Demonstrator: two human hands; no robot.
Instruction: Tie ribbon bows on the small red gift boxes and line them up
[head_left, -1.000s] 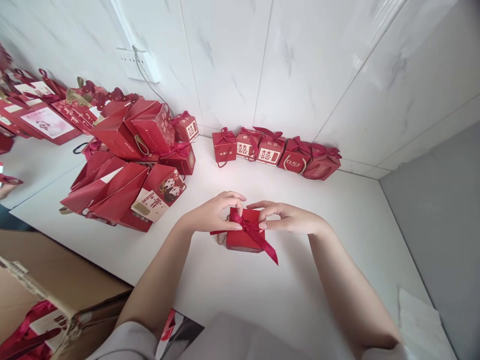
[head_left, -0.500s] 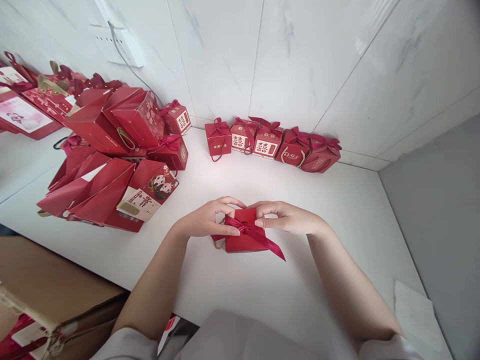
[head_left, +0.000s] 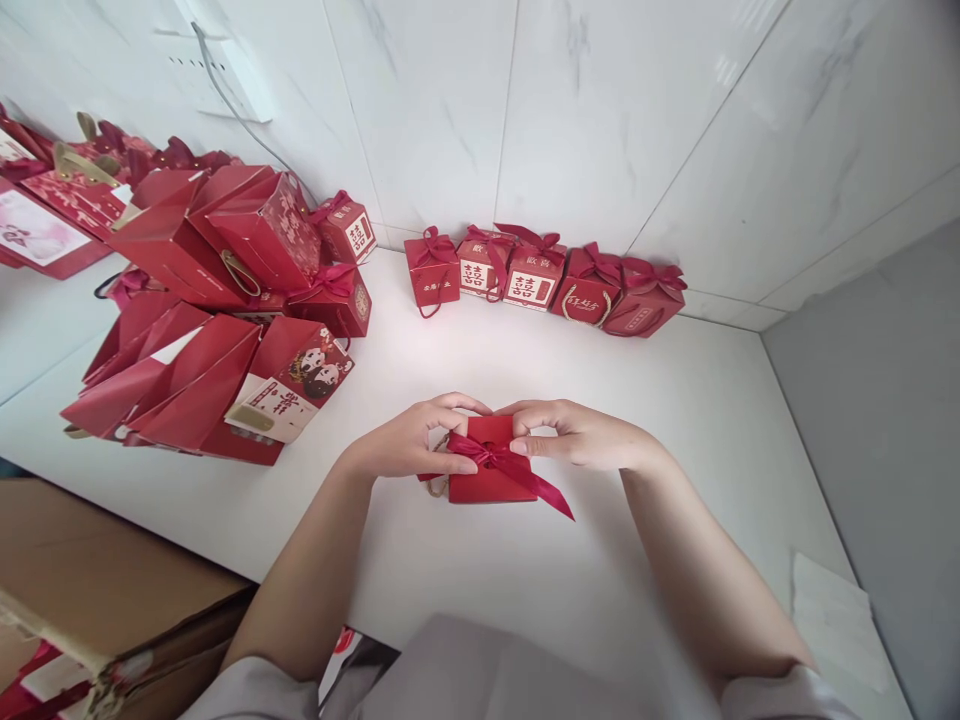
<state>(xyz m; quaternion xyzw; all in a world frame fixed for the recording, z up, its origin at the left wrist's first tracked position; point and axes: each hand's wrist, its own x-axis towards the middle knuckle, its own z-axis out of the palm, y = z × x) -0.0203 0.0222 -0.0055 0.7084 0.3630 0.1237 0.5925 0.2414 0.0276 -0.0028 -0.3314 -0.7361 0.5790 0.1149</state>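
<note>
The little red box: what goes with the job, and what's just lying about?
In the job:
red box
ribbon across its top
left hand
right hand

Just lying about, it seems:
row of five boxes by the wall
red boxes piled on the left
cardboard carton

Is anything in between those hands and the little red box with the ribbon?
Nothing visible: the left hand and right hand are both at the red box, with ribbon on top. The row of boxes stands farther back, by the wall.
</note>
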